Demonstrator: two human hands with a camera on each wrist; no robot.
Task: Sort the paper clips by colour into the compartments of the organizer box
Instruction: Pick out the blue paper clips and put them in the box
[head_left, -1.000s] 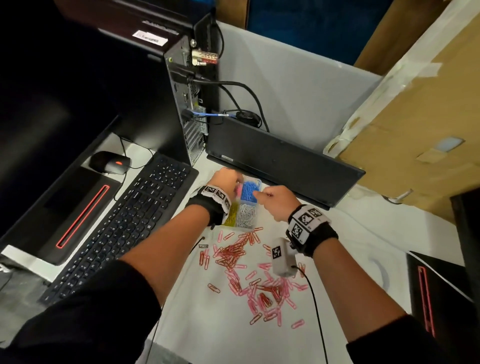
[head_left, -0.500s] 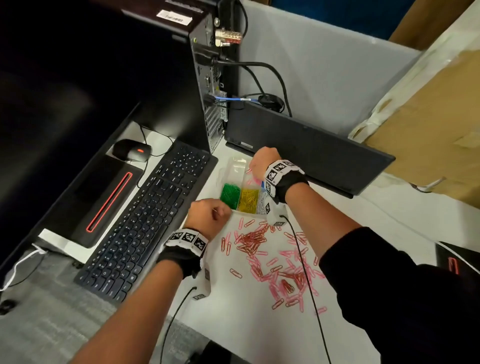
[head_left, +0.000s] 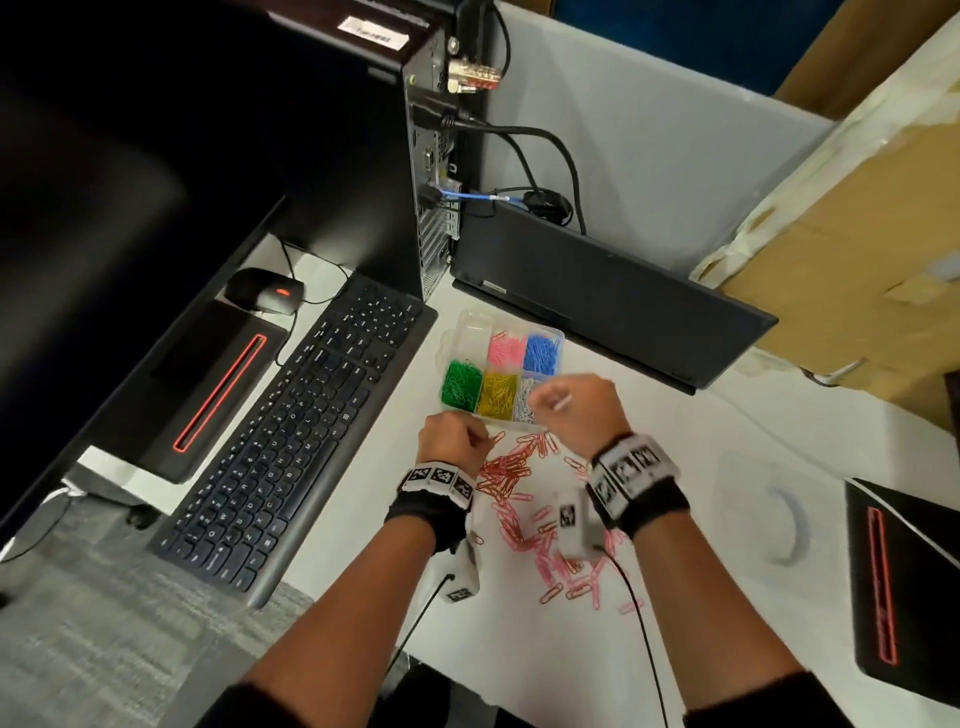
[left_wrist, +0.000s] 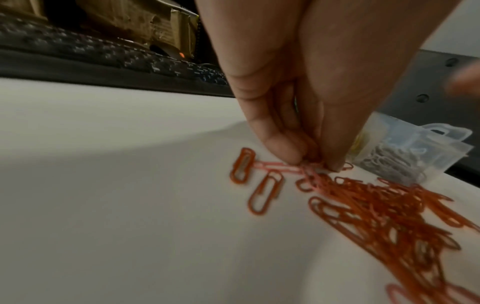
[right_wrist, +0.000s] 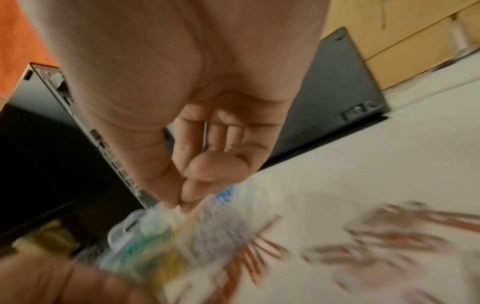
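- Two hands work beside the organizer box (head_left: 470, 332).
- Left hand (head_left: 451, 446) pinches pink paper clips (left_wrist: 310, 170) at the loose pile (head_left: 524, 499).
- Right hand (head_left: 574, 410) has curled fingertips together; contents unclear.
- Risk: tangled red clips could lift along, mixing colours.

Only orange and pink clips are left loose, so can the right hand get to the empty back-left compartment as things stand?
Probably yes: the right hand hovers over the organizer box, and nothing covers the empty compartment.

Letter legends on the keyboard (head_left: 291, 436); white label illegible.
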